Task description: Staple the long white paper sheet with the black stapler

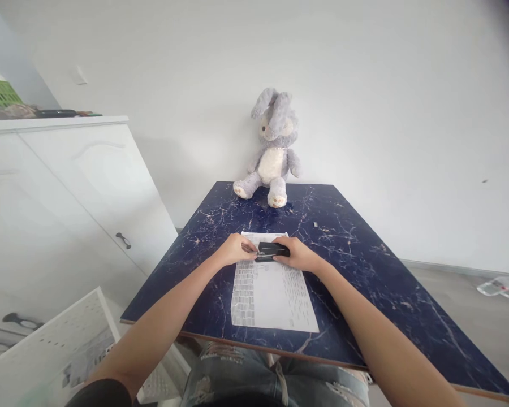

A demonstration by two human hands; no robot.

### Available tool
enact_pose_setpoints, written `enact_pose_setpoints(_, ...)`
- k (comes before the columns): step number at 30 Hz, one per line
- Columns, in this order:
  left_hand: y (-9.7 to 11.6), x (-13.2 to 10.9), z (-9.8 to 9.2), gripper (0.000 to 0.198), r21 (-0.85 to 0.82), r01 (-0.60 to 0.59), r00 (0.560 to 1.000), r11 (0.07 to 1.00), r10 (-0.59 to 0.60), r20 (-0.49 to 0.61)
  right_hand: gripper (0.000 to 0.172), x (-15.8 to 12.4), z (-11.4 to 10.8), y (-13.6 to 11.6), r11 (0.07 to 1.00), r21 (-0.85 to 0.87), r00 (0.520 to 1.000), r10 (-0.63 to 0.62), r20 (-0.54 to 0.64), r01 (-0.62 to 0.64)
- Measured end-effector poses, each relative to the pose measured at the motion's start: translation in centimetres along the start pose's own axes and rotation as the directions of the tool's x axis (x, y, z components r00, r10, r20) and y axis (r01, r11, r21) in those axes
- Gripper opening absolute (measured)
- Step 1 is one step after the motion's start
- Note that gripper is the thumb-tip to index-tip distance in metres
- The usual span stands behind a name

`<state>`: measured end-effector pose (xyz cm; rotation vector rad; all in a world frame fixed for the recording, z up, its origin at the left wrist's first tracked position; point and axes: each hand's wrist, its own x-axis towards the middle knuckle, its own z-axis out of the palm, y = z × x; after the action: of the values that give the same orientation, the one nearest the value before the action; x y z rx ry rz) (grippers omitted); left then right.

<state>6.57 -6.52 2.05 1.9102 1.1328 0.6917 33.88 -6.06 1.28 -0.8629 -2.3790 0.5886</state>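
Note:
A black stapler (266, 249) lies sideways over the upper part of a printed sheet of paper (275, 294). My right hand (299, 254) is wrapped round its right end, thumb on the near side. At the left end, the closed fingers of my left hand (236, 250) pinch the stapler's tip, where a silvery metal part shows. Whatever lies between those left fingertips is too small to make out. The sheet rests flat on the dark blue marbled table (195, 271), its near edge close to the table's front edge.
A grey plush rabbit (272, 150) sits at the table's far end against the wall. One small grey piece (315, 224) lies right of the paper. White cabinets (68, 192) and a perforated white bin (68, 339) stand on the left. A clear plastic item (499, 286) lies on the floor.

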Motion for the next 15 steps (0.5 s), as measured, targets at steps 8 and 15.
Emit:
enact_pose_setpoints(8,0.41,-0.29,-0.23,0.025,0.062,-0.001,1.0,0.998,0.001,-0.002,0.021,0.06,0.02,-0.08,1.0,0.021,1.0,-0.014,0.002,0.014)
enact_pose_setpoints(15,0.0,-0.22,-0.12,0.023,0.061,-0.018,1.0,0.998,0.017,0.005,0.023,0.03,-0.09,-0.15,1.0,0.008,1.0,-0.006,0.011,0.006)
